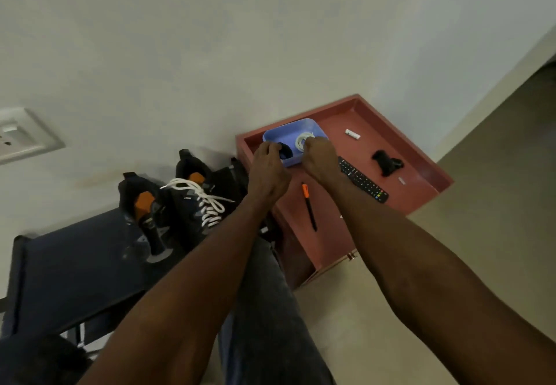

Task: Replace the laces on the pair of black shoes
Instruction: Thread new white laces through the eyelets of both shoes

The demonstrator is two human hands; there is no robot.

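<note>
- My left hand (268, 171) reaches over the near-left corner of the blue tub (288, 135), fingers curled down at the black lace bundle (285, 151) inside; they appear to pinch it, though the fingertips are hidden behind my knuckles
- My right hand (319, 157) is at the tub's near-right side, fingers bent onto the coil of white lace (303, 140) lying in it; I cannot tell whether they grip the coil or only touch it
- The tub sits in the far-left corner of the red tray-topped cabinet (427, 162), which stands against the wall
- The pair of black shoes (180, 204) stands on the dark bench (78, 264) to my left, just beside the cabinet, heels with orange patches toward the wall
- The right shoe of the pair carries white laces (204, 201) tied in a loose bow; the lacing of the left one is too dark to tell
- On the tray, a black remote (362, 180) lies just right of my right wrist, an orange-capped pen (309, 205) lies between my forearms, and a small white stick (352, 134) and a black clip-like object (387, 163) lie farther right, well apart from the tub
- My leg in dark jeans (270, 309) shows between my forearms
- A wall socket (21, 135) is at the left edge
</note>
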